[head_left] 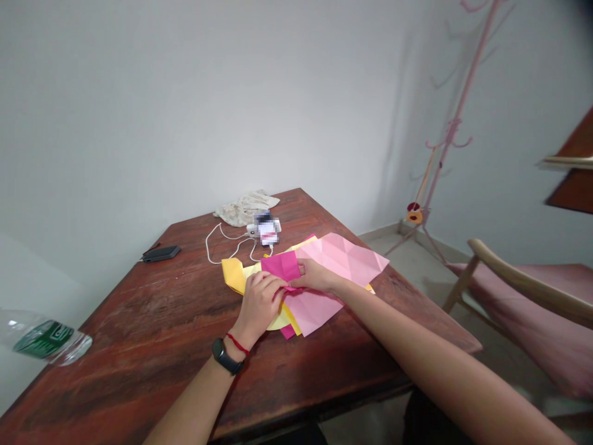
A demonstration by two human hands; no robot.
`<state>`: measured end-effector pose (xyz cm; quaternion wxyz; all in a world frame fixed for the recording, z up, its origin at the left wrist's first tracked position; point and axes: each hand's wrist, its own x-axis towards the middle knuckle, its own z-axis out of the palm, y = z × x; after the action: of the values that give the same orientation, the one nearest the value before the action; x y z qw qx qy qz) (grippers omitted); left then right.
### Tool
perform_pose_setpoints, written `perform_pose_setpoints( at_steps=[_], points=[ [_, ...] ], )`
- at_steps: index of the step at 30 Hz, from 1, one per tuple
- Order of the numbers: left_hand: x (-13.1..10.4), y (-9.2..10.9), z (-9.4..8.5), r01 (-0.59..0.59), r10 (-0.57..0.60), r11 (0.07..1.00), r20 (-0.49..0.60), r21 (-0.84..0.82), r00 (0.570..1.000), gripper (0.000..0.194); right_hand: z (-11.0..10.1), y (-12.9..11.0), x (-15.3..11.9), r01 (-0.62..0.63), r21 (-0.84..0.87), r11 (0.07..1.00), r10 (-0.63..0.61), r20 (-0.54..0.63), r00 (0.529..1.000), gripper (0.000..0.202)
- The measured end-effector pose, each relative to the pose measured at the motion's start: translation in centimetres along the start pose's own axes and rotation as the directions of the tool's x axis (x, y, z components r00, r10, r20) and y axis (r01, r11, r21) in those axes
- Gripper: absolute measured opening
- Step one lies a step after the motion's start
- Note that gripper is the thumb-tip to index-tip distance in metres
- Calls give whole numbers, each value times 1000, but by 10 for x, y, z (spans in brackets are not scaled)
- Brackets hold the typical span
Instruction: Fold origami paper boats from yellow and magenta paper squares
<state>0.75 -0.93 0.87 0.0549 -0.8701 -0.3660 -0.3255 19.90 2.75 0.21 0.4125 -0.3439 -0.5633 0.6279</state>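
A folded magenta sheet of paper is between my two hands, over a spread of other papers. My left hand, with a dark band and a red cord at the wrist, is closed on its near left edge. My right hand grips its right side, the fingertips partly behind the paper. Underneath lies a large creased pink sheet, reaching out to the right. A folded yellow piece sits left of my hands, and a pale yellow sheet shows beneath them.
On the wooden table stand a phone with white cables, a crumpled cloth and a black device. A plastic bottle lies at the left edge. To the right are a chair and a pink coat rack.
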Motion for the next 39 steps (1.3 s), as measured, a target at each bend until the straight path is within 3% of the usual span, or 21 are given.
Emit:
perform_pose_setpoints(
  at_steps=[4,7,12,18,22,32,36,39],
  points=[
    [0,1,0,-42,43,999,55,-12,998,13,-2,-1,-3,-42,-54,998,43,17,999,36],
    [1,3,-1,-38,38,999,38,-7,999,8,0,2,-1,24,-108,994,-23,11,1000,34],
    [2,3,-3,-6,6,1000,9,16,1000,17,7,8,6,135,-68,988,-137,-20,990,35],
    [0,1,-2,-11,11,1000,45,3,999,9,12,15,7,62,65,996,-56,-90,994,35],
    [-2,-1,1,7,-8,1000,51,9,999,7,13,16,5,45,112,993,-39,-58,998,37],
    [-5,-7,3,195,-206,978,-188,-74,960,19,25,1,-7,75,185,980,-95,103,990,35],
    [-4,-4,3,147,-163,984,-183,-101,969,8,24,8,-7,36,206,978,-59,107,993,43],
    [-2,-1,0,57,-76,989,-136,-137,988,6,24,16,-6,53,211,976,-58,17,998,48]
  ],
)
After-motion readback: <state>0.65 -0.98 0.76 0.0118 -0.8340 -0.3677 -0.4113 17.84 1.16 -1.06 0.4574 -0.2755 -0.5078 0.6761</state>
